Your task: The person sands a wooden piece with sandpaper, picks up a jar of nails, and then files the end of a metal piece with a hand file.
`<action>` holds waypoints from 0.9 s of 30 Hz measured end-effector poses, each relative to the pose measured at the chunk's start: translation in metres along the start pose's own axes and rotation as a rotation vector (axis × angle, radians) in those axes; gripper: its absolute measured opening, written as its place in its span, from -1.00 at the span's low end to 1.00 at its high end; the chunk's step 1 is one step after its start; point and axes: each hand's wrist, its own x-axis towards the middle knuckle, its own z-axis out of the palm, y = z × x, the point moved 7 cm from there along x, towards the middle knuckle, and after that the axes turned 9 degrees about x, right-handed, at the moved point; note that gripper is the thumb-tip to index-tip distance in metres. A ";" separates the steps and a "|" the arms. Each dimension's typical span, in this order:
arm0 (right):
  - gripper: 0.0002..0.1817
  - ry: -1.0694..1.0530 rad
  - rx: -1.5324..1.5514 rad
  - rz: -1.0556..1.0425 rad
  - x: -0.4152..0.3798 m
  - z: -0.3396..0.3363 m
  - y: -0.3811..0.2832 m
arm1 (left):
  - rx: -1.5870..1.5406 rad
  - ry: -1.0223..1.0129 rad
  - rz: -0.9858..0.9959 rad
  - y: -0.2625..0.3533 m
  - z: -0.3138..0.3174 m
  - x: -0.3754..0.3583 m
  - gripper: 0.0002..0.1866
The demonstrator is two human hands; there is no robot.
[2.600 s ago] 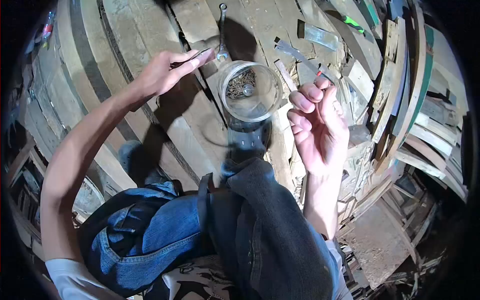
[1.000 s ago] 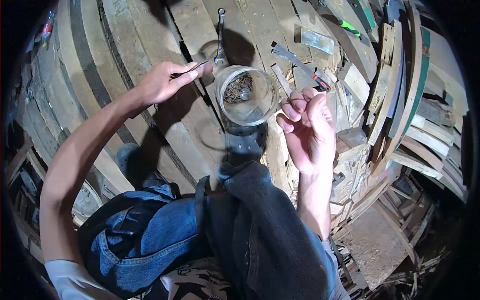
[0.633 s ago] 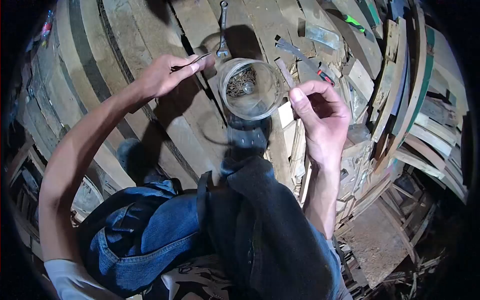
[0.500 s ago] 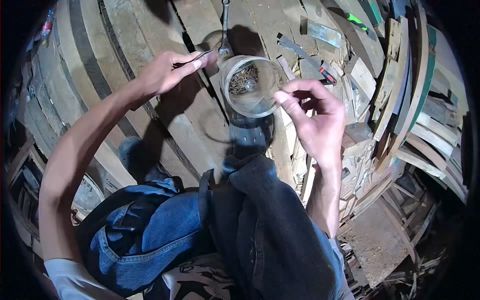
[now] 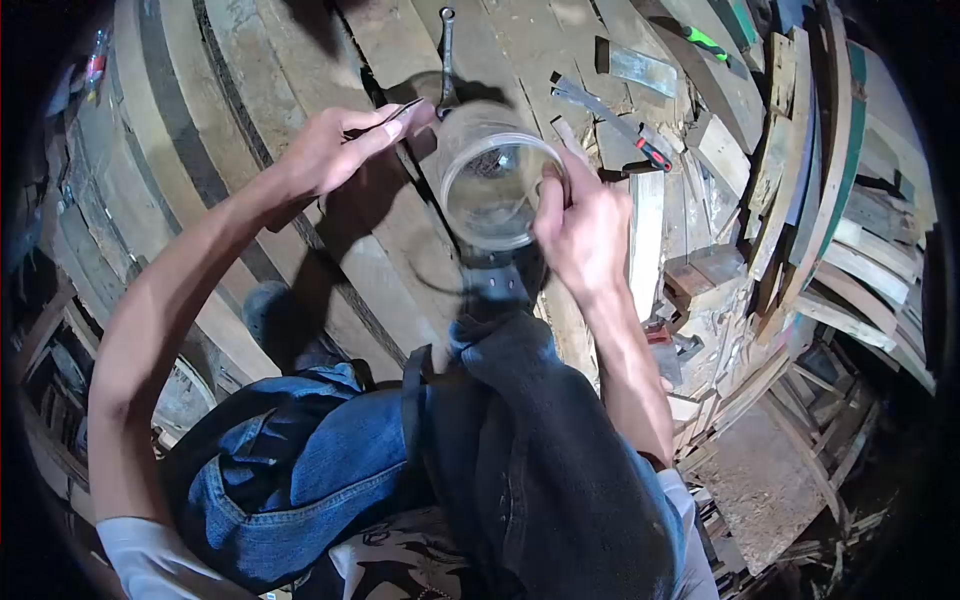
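A clear round container (image 5: pixel 490 235) is tilted in front of me, its wide rim toward me. My right hand (image 5: pixel 580 215) grips its rim at the right side. Screws or nails show in the first moment's view; now only a small dark cluster (image 5: pixel 490 163) is visible deep inside. My left hand (image 5: pixel 350 145) pinches thin dark pieces (image 5: pixel 395 117) between thumb and fingers, left of the container. A metal wrench (image 5: pixel 447 60) lies on the planks just beyond the container.
Wooden planks (image 5: pixel 300 60) form the surface. To the right are a tool with a red and black handle (image 5: pixel 653 153), a metal block (image 5: pixel 640 68), a green-handled tool (image 5: pixel 706 42) and stacked boards (image 5: pixel 865 290). A bottle (image 5: pixel 96 62) lies far left.
My right hand has moved left and closed on the container's rim. The container has tilted toward me, and its contents show less. My left hand has barely moved.
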 end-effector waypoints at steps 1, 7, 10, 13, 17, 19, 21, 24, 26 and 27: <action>-0.59 0.140 0.032 -0.161 -0.009 -0.005 -0.008 | 0.005 0.005 -0.004 -0.001 -0.002 0.002 -0.49; -0.61 0.362 -0.016 -0.318 -0.005 -0.015 -0.020 | -0.211 0.103 -0.035 0.004 -0.018 0.008 -0.40; -0.70 0.383 0.065 -0.255 -0.001 -0.025 -0.025 | -0.194 0.117 -0.065 -0.002 -0.023 0.006 -0.37; -0.72 0.395 0.106 -0.262 0.000 -0.030 -0.034 | -0.217 0.128 -0.047 -0.003 -0.028 0.006 -0.42; -0.75 0.292 0.119 -0.137 0.004 -0.031 -0.040 | -0.206 0.130 -0.066 -0.004 -0.026 0.005 -0.50; -0.76 0.296 0.184 -0.102 0.007 -0.033 -0.040 | -0.257 0.167 -0.067 -0.008 -0.024 0.007 -0.51; -0.75 0.225 0.144 -0.059 0.014 -0.029 -0.036 | -0.185 0.089 -0.113 -0.013 -0.021 0.009 -0.47; -0.74 0.270 0.179 -0.064 0.021 -0.035 -0.039 | -0.202 0.085 -0.061 -0.011 -0.019 0.005 -0.40; -0.72 0.367 0.227 -0.126 0.032 -0.038 -0.032 | -0.204 0.095 -0.063 -0.012 -0.018 0.003 -0.38; -0.66 0.400 0.230 -0.085 0.038 -0.042 -0.031 | -0.209 0.106 -0.063 -0.012 -0.019 0.003 -0.37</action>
